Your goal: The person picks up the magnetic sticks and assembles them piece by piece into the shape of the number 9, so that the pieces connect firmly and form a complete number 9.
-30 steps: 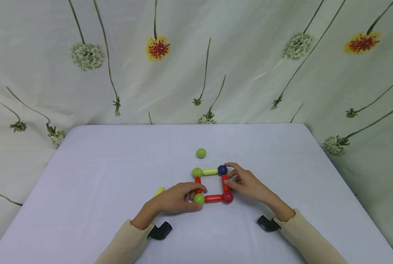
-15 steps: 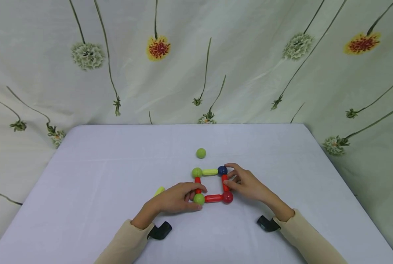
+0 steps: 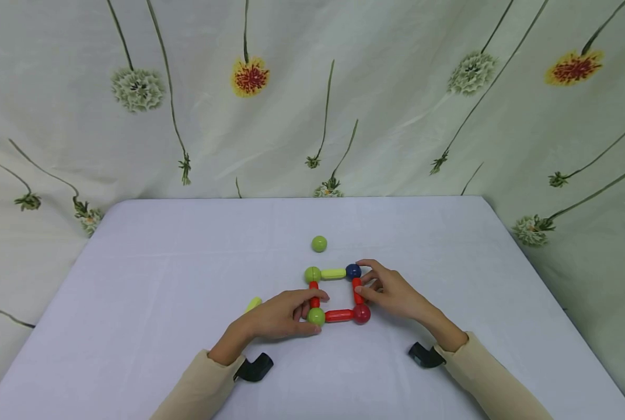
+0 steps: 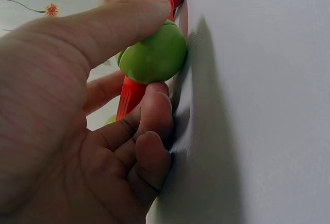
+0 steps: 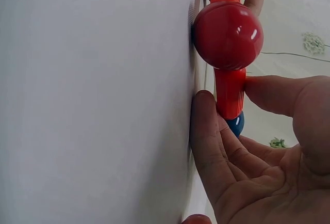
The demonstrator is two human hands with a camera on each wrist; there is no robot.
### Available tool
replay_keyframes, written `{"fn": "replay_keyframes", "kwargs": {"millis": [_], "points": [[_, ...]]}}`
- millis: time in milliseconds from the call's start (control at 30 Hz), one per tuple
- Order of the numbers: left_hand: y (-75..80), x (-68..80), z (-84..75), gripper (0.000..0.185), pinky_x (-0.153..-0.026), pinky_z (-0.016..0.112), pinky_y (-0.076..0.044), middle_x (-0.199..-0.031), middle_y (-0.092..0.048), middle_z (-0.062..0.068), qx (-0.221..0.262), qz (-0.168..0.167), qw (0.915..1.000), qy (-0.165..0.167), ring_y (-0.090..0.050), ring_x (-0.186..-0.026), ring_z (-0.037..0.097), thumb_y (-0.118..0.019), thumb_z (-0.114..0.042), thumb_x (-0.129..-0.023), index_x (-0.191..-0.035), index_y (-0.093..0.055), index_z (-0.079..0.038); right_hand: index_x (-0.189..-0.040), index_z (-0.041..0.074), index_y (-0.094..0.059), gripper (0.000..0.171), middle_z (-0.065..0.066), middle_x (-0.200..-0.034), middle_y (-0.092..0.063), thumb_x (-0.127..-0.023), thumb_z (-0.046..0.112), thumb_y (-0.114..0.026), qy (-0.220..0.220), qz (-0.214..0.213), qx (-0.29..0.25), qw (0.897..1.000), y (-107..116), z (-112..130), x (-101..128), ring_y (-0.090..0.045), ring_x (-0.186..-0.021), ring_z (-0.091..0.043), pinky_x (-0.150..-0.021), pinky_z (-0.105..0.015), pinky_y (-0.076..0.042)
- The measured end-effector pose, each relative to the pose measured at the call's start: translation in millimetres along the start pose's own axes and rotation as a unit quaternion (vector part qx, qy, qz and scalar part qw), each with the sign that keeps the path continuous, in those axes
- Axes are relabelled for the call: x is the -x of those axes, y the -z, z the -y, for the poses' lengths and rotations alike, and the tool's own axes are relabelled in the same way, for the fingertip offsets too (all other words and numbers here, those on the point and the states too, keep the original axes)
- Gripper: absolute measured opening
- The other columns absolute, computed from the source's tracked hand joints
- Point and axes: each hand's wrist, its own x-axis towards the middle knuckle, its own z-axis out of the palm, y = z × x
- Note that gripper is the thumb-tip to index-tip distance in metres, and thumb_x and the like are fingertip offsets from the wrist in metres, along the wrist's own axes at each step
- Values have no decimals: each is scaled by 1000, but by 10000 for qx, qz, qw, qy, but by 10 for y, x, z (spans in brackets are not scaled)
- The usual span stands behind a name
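Observation:
A square of balls and rods, like a magnetic building set, lies on the table in the head view. My left hand pinches the near-left green ball between thumb and fingers, its index finger reaching over the left red rod. At the right side, my right hand holds the right red rod between thumb and fingers, with the index fingertip at the blue ball. A red ball and front red rod form the near side; a yellow-green rod joins another green ball behind.
Beyond the square sits a loose green ball. A loose yellow-green rod lies behind the left hand, partly hidden by it. The table has a pale cloth, and a flower-printed curtain hangs behind its far edge.

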Motion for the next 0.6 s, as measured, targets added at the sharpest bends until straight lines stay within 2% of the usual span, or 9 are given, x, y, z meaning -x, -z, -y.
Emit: {"fn": "replay_keyframes", "kwargs": {"millis": [200,433,600], "points": [[-5,-9,18,61,-55,19,-40,-84,-52,-3,108,-121,9999,40,-48,-62,7,-74,-34,-79,-130,-41,-23,-139,14,-35,54,-7,-111,-63,-91,23,-60,-54,19,2,10000,4,-5,-2,-63,-83,-11,-76,-28,-53],[-6,-12,22,60,-57,21,-44,-88,-52,-4,108,-200,9997,26,-50,-64,8,-74,-34,-79,-129,-42,-22,-140,14,-33,54,-8,-113,-63,-92,19,-58,22,48,-29,10000,21,-1,10,-64,-85,-12,-77,-29,-54],[3,-7,9,60,-56,21,-43,-89,-52,-4,108,-212,9997,36,-50,-64,8,-73,-34,-80,-130,-42,-21,-139,14,-35,56,-8,-113,-61,-90,20,-62,-31,-14,5,10000,22,14,9,-63,-82,-12,-75,-28,-54]]}}
